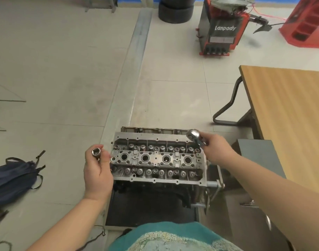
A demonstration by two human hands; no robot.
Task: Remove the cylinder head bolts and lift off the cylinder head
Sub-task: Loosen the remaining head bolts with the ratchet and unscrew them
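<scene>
Teal cloth (173, 236) fills the bottom edge, closest to the lens, and two bare forearms reach out from either side of it. Beyond it sits one cylinder head (158, 158), still mounted on its engine block on a low stand (149, 211), lying between the two hands. Its top face shows four round plug wells in a single row, with a row of valve springs along the far side and another along the near side.

One left hand (97, 171) hovers at the head's left end; its grip is narrow, fingers and thumb curled round a single chrome socket (96, 153) with the open end facing up. One right hand (216, 149) hangs over the head's far right corner, its grip wrapped round the handle of one ratchet wrench (195, 137), whose round head points left, above the casting without touching it.

One wooden tabletop (289, 113) stands to the right, one dark backpack (14, 178) lies on the floor to the left, and one red tyre machine (222, 28) stands far back.
</scene>
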